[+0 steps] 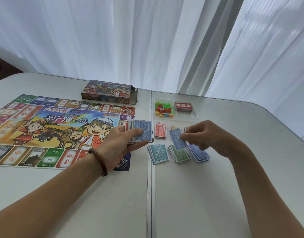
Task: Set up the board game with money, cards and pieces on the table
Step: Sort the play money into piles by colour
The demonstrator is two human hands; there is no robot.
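Left hand (125, 143) grips banknotes (145, 130) | right hand (206, 136) pinches note (176, 139) | tray (195, 115): pieces (163, 109), cards (183, 106)

The wad (142, 131) gripped in the fingers of the left hand (120, 143) is thin printed paper, matt. The note (176, 139) pinched in the fingers of the right hand (205, 136) is the same limp paper, as are the piles (159, 153) just beside and below those fingers. Under both hands the table (216, 194) is smooth, pale and plastic-looking, with a dull sheen. Left of the left fingers the board (44, 127) is a flat printed sheet, faintly glossy. Beyond the fingers the box (108, 91) is glossy printed cardboard. The tray (193, 115) is clear, shiny plastic holding glossy plastic pieces (163, 109) and printed cards (183, 106). The bracelet (99, 162) looks like polished brown wood. The curtain (130, 40) is sheer white cloth.
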